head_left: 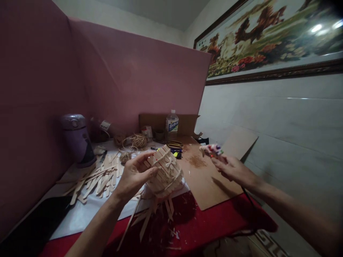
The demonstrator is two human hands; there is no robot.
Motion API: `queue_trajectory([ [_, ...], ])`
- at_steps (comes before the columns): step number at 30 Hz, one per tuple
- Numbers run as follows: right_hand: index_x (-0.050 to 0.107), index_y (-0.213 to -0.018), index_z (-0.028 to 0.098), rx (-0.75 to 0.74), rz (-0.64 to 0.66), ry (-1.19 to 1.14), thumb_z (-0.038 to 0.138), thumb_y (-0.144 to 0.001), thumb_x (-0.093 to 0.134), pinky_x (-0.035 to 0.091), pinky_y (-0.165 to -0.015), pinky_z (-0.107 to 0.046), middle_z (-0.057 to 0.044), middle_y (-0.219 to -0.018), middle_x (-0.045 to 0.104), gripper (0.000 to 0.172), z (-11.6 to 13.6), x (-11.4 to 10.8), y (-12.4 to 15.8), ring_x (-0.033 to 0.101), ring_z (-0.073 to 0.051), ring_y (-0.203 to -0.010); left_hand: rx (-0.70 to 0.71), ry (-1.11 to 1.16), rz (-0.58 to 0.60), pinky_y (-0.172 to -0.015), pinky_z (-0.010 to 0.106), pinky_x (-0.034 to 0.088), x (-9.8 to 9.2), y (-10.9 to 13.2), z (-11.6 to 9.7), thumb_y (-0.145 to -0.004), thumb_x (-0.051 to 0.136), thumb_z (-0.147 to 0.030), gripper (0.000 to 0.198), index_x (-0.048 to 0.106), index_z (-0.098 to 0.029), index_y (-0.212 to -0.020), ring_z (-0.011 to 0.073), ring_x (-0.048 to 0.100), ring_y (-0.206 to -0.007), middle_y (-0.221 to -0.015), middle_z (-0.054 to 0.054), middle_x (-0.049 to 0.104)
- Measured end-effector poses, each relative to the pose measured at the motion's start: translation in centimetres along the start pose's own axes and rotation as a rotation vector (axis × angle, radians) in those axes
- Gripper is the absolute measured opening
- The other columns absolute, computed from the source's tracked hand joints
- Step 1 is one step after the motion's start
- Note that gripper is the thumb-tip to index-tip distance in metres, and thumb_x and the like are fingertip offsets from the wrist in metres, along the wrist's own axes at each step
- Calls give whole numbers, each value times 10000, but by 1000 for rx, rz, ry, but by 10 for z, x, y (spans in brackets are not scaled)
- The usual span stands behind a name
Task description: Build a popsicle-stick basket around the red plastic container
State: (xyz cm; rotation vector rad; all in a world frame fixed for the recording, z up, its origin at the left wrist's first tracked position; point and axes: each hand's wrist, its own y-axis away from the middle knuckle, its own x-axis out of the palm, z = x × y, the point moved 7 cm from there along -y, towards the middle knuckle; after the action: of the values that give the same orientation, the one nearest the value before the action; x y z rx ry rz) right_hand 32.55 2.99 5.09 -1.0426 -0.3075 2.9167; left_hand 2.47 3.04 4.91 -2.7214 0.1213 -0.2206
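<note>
My left hand (pixel 138 171) grips a small container made of wooden craft sticks (pixel 164 175) by its upper left side, tilted above the table. Twine runs round the container in two bands, and a pale flower shape (pixel 170 163) sits on its side. Out to the right, my right hand (pixel 227 167) is wrapped round a glue gun (pixel 212 150) with a colourful pattern and a small red light. The gun's nozzle points left, apart from the container. A dark cord hangs below my right wrist.
Loose craft sticks (pixel 100 180) lie on white paper at left, near a purple flask (pixel 78 141). Behind are twine balls (pixel 138 141), scissors (pixel 174 144) and a plastic bottle (pixel 172 125). A cardboard sheet (pixel 207 189) with brown crumbs covers the right side of the red cloth (pixel 195 228).
</note>
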Motion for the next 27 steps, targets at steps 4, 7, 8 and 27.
queue_trajectory([
  [4,573,-1143,202,-143,28,370,478,-953,353,469,-882,-417,-116,-1073,663,401,-30,9,4,612,-263,-995,-25,0,8,-784,283,564,0,0,2,-577,821,-183,397,708,-153,-956,200,680,-889,-963,70,742],
  [7,491,-1313,154,-207,50,571,386,-960,345,368,-1033,-468,-164,-1325,553,446,-49,24,5,504,-301,-1229,-12,-17,3,-799,293,560,-1,-1,2,-567,826,-190,409,708,-157,-957,203,677,-893,-958,66,737],
  [8,482,-1328,143,-217,62,631,367,-956,352,373,-1026,-476,-172,-1326,551,453,-55,29,4,508,-309,-1225,-10,-21,-1,-801,295,559,-2,-1,2,-564,827,-192,413,707,-159,-957,201,676,-888,-951,64,736],
  [27,590,-813,219,-635,-227,-70,168,-843,588,449,-845,-365,-50,-967,561,59,120,93,18,533,-209,-960,37,-36,8,-807,268,553,-2,-2,-1,-603,797,-161,371,705,-160,-962,194,687,-919,-989,65,748],
])
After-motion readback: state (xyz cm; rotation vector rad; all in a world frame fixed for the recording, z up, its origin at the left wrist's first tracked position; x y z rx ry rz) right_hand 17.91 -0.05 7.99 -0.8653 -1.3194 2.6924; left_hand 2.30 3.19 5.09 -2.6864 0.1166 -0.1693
